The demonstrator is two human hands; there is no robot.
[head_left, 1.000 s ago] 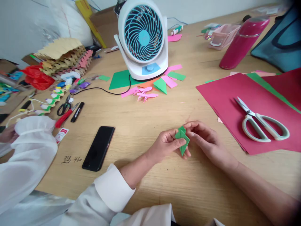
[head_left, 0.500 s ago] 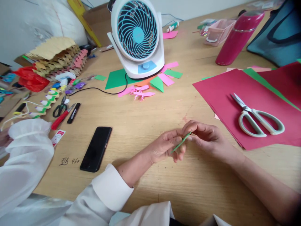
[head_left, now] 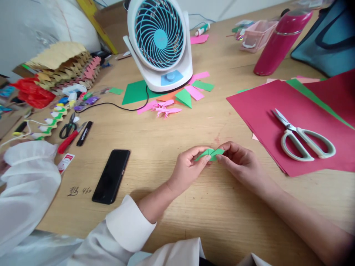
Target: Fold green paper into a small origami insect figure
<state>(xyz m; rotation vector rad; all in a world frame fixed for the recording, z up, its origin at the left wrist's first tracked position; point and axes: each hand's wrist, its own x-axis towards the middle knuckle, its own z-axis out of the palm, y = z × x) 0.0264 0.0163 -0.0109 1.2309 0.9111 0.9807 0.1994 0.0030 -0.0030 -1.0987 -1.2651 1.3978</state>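
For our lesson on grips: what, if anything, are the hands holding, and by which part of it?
Folded green paper: the left hand holds its left part, and the right hand pinches its right end.

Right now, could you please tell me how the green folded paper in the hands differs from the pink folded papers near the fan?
The green folded paper is held up by the left hand and the right hand, whereas the pink folded papers lie together, unheld. The green folded paper shows broad, flat faces; the pink folded papers have thin, pointed parts. Both are folded from coloured paper.
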